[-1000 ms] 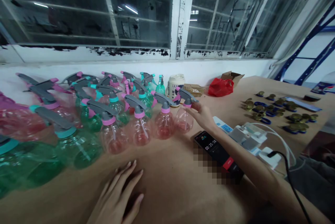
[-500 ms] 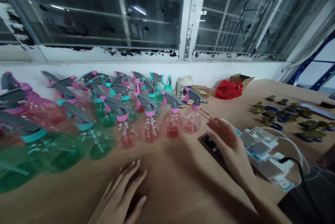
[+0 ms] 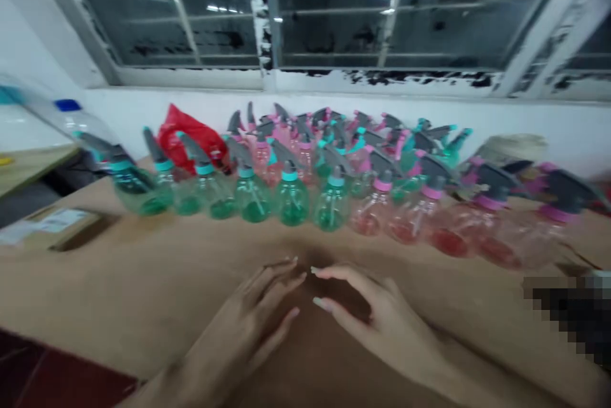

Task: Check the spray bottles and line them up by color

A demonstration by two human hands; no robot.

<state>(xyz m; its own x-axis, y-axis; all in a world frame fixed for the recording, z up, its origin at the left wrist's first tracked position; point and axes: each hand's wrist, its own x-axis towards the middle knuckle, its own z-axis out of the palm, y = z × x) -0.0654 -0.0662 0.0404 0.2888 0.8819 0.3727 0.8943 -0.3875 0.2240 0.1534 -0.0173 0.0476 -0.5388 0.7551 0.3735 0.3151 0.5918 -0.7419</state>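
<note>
Bottles (image 3: 292, 201): green, pink | collars (image 3: 289, 175): teal, pink | bag (image 3: 191, 137): red

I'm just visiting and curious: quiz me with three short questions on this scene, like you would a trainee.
1. True or false: the left hand and the right hand are both empty.
2. Which colour are the collars on the front-row spray bottles at the left end? A) pink B) yellow C) teal
3. Fill in: the red plastic bag lies ____ the front row.

Key: 1 true; 2 C; 3 behind
</note>
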